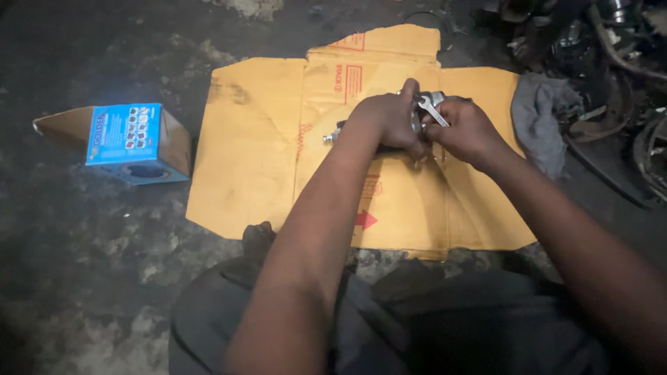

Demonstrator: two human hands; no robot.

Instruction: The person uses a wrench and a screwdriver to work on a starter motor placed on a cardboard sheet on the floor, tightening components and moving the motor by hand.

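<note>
Both hands work over the flat cardboard (264,160).

I see my left hand (389,121) closed around a metal part (333,135) above the cardboard; my right hand (469,128) is clamped on a small wrench (432,107). A blue box (132,142) stands left, a rag (542,118) right.

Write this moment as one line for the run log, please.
left hand: grips metal part | right hand: holds wrench on it | under: flattened cardboard | left: blue box | right: grey rag
</note>
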